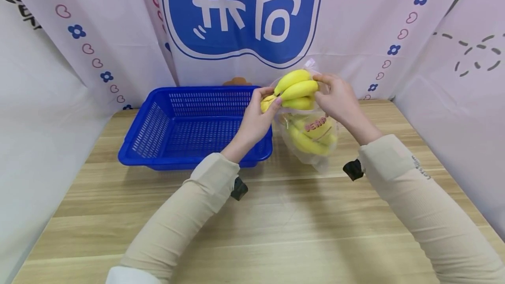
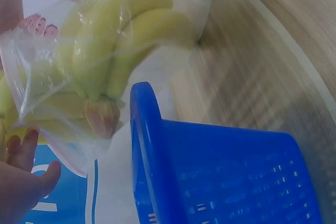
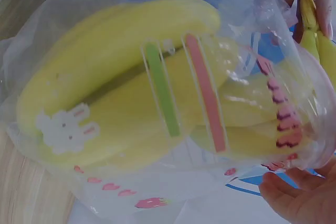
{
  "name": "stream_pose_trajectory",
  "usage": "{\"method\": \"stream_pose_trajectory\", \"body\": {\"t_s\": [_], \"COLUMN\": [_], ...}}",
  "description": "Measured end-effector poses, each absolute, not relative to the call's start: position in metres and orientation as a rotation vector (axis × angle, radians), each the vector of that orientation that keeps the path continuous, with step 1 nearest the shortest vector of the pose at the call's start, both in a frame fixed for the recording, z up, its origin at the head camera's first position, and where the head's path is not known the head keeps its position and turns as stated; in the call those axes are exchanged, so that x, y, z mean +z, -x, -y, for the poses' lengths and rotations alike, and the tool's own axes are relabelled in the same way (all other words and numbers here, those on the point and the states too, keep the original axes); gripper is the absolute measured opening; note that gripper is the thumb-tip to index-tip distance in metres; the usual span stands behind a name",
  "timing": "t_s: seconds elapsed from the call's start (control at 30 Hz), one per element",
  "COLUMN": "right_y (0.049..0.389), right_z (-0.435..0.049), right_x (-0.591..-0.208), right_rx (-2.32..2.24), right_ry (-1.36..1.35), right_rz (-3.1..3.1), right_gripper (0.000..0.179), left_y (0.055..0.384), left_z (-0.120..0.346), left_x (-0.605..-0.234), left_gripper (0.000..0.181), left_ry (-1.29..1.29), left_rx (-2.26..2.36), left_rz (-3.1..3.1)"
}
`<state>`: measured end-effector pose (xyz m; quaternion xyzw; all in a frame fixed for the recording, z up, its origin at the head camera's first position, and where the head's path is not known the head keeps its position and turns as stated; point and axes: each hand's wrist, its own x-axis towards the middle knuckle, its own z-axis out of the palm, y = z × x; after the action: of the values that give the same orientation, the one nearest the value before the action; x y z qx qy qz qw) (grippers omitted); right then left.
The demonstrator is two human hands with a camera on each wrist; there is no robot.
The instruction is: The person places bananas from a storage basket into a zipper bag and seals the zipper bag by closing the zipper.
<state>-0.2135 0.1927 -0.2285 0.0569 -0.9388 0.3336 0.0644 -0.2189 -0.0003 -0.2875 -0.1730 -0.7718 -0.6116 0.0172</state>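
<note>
My left hand [image 1: 258, 115] grips a yellow banana bunch [image 1: 296, 90] by its stem end, just above the right end of the blue basket. At the bunch's other end, my right hand [image 1: 340, 100] holds the rim of a clear plastic bag [image 1: 285, 119], its fingers touching the banana tips. More bananas [image 1: 311, 137] lie inside the bag, below the gripped bunch. In the right wrist view the bag shows a printed white rabbit [image 3: 65, 129] and coloured stripes. The left wrist view shows a brown stem end [image 2: 102, 118] through the film.
A blue perforated basket [image 1: 193, 161] stands on the wooden table [image 1: 276, 222], left of the bag. Behind it hangs a white cloth [image 1: 355, 21] with a blue printed sign. White cloth walls [image 1: 453, 82] close off both sides.
</note>
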Motion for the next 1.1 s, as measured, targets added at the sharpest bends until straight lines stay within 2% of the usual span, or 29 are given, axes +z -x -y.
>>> {"method": "stream_pose_trajectory", "body": {"t_s": [0.23, 0.47, 0.73, 1.1], "right_y": [0.214, 0.216, 0.214, 0.211], "right_z": [-0.193, -0.194, -0.191, -0.190], "right_x": [-0.229, -0.231, -0.229, -0.225], "right_rx": [0.964, 0.920, 0.808, 0.952], "right_ry": [-0.176, -0.145, -0.128, -0.176], "right_rz": [2.782, 2.694, 2.586, 2.457], "right_gripper": [0.041, 0.035, 0.035, 0.035], "left_y": [0.219, 0.219, 0.216, 0.216], "left_z": [-0.002, -0.006, -0.013, -0.013], "left_x": [-0.289, -0.292, -0.294, -0.296], "left_gripper": [0.043, 0.043, 0.041, 0.041], "left_ry": [0.533, 0.522, 0.594, 0.726], "left_rx": [-2.016, -1.907, -1.845, -1.701], "left_rz": [2.328, 2.380, 2.394, 2.487]}}
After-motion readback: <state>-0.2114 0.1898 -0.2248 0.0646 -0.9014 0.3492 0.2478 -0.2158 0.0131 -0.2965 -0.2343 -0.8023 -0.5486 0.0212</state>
